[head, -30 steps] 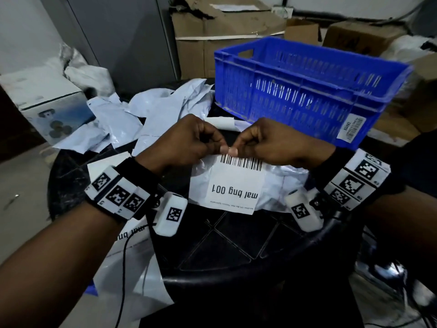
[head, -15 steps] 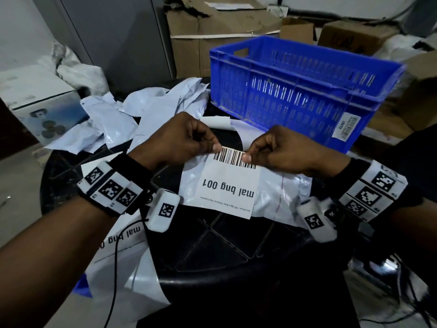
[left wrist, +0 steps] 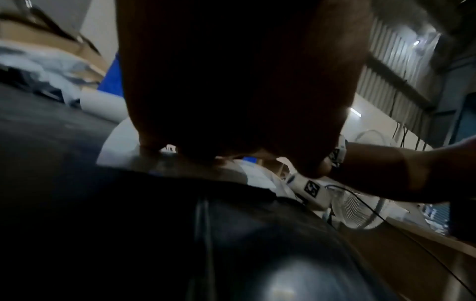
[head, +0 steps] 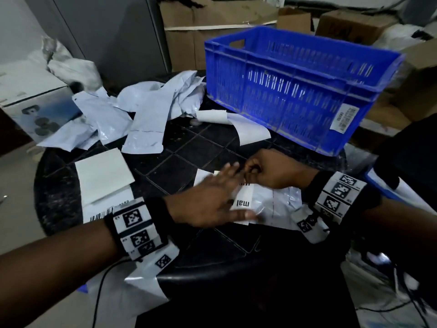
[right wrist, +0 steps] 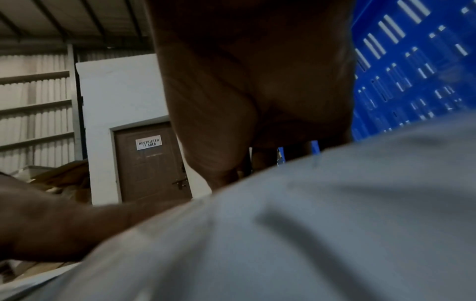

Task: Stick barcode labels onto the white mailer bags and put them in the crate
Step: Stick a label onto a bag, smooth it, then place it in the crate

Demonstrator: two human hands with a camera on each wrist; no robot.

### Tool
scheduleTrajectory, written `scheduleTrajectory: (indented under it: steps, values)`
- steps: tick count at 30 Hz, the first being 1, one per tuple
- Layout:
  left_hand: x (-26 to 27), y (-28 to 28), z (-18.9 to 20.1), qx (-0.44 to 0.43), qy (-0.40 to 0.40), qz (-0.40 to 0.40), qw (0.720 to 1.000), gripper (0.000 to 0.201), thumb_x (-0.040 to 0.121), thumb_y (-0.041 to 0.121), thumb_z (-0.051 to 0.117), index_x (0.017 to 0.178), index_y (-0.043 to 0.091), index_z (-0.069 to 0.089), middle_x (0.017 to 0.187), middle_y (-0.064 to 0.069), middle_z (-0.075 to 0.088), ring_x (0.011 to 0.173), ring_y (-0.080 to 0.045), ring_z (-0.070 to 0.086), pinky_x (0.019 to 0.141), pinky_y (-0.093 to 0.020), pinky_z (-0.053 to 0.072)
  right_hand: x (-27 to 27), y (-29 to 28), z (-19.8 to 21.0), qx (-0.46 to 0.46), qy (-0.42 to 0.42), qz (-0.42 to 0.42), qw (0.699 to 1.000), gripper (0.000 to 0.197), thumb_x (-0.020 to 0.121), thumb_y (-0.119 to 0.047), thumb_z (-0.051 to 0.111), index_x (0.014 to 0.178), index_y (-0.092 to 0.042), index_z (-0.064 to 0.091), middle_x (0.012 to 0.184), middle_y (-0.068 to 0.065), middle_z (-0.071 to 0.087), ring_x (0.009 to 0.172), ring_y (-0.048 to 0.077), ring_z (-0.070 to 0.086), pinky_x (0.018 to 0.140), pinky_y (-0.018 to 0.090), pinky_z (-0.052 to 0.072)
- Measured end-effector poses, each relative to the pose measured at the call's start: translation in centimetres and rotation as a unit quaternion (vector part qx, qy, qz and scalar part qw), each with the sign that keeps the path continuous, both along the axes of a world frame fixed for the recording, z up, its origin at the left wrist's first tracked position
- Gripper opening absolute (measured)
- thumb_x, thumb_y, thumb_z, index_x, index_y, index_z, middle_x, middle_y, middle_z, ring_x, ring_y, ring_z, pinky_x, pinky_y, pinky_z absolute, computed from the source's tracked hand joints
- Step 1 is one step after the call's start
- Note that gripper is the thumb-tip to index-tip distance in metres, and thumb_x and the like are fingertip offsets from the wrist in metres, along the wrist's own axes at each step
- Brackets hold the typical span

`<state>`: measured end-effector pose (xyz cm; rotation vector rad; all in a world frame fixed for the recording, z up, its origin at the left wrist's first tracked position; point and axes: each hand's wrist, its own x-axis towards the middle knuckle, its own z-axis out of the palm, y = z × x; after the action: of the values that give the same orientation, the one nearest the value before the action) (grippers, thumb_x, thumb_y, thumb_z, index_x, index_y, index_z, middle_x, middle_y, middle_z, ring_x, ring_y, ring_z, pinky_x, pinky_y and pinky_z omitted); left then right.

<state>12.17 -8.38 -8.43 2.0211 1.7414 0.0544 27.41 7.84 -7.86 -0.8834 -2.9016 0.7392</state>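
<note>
A white barcode label (head: 243, 204) printed "mal" lies on a white mailer bag (head: 281, 204) near the front of the black round table (head: 189, 152). My left hand (head: 212, 200) lies flat on the label with straight fingers and hides most of it. My right hand (head: 256, 168) has curled fingers and pinches the label at its top edge. The blue crate (head: 295, 86) stands behind the hands at the back right. In the right wrist view the mailer bag (right wrist: 309, 224) fills the foreground under the palm, with the crate (right wrist: 412, 71) close behind.
A heap of white mailer bags (head: 142, 110) lies at the back left of the table. Blank backing sheets (head: 101, 176) and more labels sit at the left edge. A curled sheet (head: 212, 116) lies beside the crate. Cardboard boxes (head: 212, 31) stand behind.
The label has come down onto the mailer bag. My left hand let go of its top edge and now lies flat across it. The right hand still pinches the top.
</note>
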Motion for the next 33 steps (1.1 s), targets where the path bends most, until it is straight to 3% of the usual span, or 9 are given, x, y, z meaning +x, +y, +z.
scheduleTrajectory:
  steps: [3, 9, 12, 15, 18, 22, 25, 29, 33]
  values:
    - [1.0, -1.1, -1.3, -0.089, 0.098, -0.043, 0.99, 0.117, 0.086, 0.085, 0.033, 0.158, 0.014, -0.027, 0.165, -0.004, -0.033, 0.151, -0.016, -0.032, 0.126, -0.053, -0.008, 0.1, 0.0, -0.1, 0.01, -0.014, -0.003, 1.0, 0.014, 0.073, -0.049, 0.065, 0.072, -0.035, 0.071, 0.065, -0.02, 0.067, 0.064, -0.011, 0.058, 0.068, 0.022, 0.048]
    - [0.9, -3.1, -0.3, -0.146, 0.168, -0.083, 0.971, 0.123, 0.078, 0.095, 0.02, 0.157, 0.013, -0.025, 0.164, -0.006, -0.032, 0.15, -0.017, -0.033, 0.124, -0.057, -0.01, 0.1, -0.3, 0.2, 0.004, -0.029, -0.032, 0.999, 0.019, 0.079, -0.045, 0.08, 0.082, -0.027, 0.078, 0.071, -0.017, 0.072, 0.067, -0.006, 0.063, 0.071, 0.022, 0.052]
    - [0.1, -2.2, 1.5, -0.114, 0.052, -0.033, 0.992, 0.105, 0.083, 0.087, 0.029, 0.16, 0.016, 0.02, 0.168, -0.008, 0.021, 0.157, -0.02, 0.014, 0.125, -0.057, 0.015, 0.6, -1.0, 0.6, 0.095, -0.044, -0.03, 0.994, 0.033, 0.082, -0.057, 0.073, 0.102, -0.031, 0.071, 0.098, -0.011, 0.072, 0.094, 0.015, 0.068, 0.085, 0.038, 0.056]
    - [-1.0, -0.3, 1.5, 0.078, 0.004, -0.037, 0.996, 0.054, 0.101, 0.064, 0.041, 0.126, 0.02, 0.06, 0.122, -0.003, 0.063, 0.116, -0.02, 0.061, 0.103, -0.041, 0.047, 1.6, -3.0, 0.7, 0.163, -0.032, 0.006, 0.986, 0.038, 0.094, -0.056, 0.062, 0.123, -0.031, 0.064, 0.121, -0.004, 0.066, 0.114, 0.023, 0.062, 0.094, 0.044, 0.053]
    - [-1.1, 1.2, 0.2, 0.052, 0.045, -0.058, 0.996, 0.067, 0.103, 0.043, 0.053, 0.158, 0.014, 0.03, 0.165, -0.011, 0.03, 0.151, -0.025, 0.03, 0.122, -0.031, 0.025, 2.5, -5.1, -0.3, 0.153, 0.013, 0.085, 0.984, 0.054, 0.101, -0.047, 0.049, 0.147, -0.02, 0.051, 0.145, 0.004, 0.058, 0.135, 0.024, 0.053, 0.109, 0.042, 0.046]
    - [-0.2, 1.1, -1.7, -0.073, 0.157, -0.065, 0.983, 0.087, 0.105, 0.059, 0.031, 0.162, 0.011, -0.014, 0.168, -0.014, -0.022, 0.156, -0.024, -0.018, 0.128, -0.052, 0.0, 4.6, -7.1, -2.8, 0.159, -0.138, 0.16, 0.964, 0.094, 0.098, -0.073, 0.013, 0.163, -0.005, 0.012, 0.171, 0.014, 0.011, 0.159, 0.024, 0.006, 0.127, 0.05, 0.017]
    - [-0.6, 0.9, -1.8, -0.095, 0.178, -0.053, 0.978, 0.093, 0.1, 0.069, 0.024, 0.159, 0.014, -0.023, 0.164, -0.007, -0.033, 0.153, -0.017, -0.027, 0.127, -0.052, -0.005, 6.0, -7.6, -3.6, 0.225, -0.185, 0.152, 0.944, 0.109, 0.088, -0.085, -0.002, 0.163, -0.006, 0.007, 0.172, 0.013, 0.002, 0.158, 0.024, -0.007, 0.125, 0.063, 0.014]
    - [-1.3, 0.7, -1.4, -0.112, 0.201, -0.04, 0.972, 0.107, 0.091, 0.082, 0.021, 0.157, 0.014, -0.028, 0.163, -0.003, -0.037, 0.152, -0.014, -0.03, 0.126, -0.054, -0.008, 6.8, -7.7, -1.6, 0.165, -0.245, 0.135, 0.946, 0.12, 0.074, -0.094, 0.006, 0.163, -0.016, -0.012, 0.169, -0.001, -0.021, 0.155, 0.013, -0.023, 0.127, 0.056, -0.003]
    - [-1.8, 0.2, -1.6, -0.12, 0.193, -0.013, 0.974, 0.114, 0.084, 0.09, 0.02, 0.155, 0.018, -0.032, 0.162, 0.002, -0.04, 0.149, -0.013, -0.034, 0.123, -0.062, -0.01, 7.3, -7.6, -0.2, 0.153, -0.237, 0.111, 0.953, 0.134, 0.058, -0.101, -0.01, 0.165, -0.019, -0.003, 0.173, -0.003, -0.011, 0.156, 0.009, -0.014, 0.127, 0.058, 0.008]
